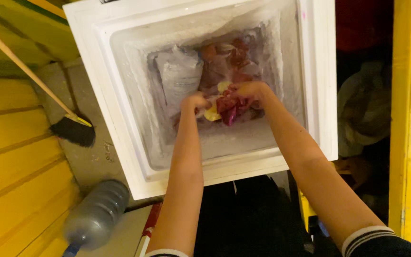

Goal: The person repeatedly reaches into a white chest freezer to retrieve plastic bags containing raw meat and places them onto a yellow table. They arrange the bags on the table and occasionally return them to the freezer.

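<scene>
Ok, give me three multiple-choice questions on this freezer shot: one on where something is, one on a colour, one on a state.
1. Where is the broom?
A. left of the chest freezer
B. inside it
C. right of it
2. What colour is the wall on the left?
A. blue
B. yellow
C. grey
3. How is the freezer?
A. shut
B. open and frosted
C. open and frost-free

1 A: its bristles rest on the floor left of the freezer.
2 B: the boards are yellow.
3 B: the left hand and right hand grip a red and yellow bag between icy walls.
</scene>
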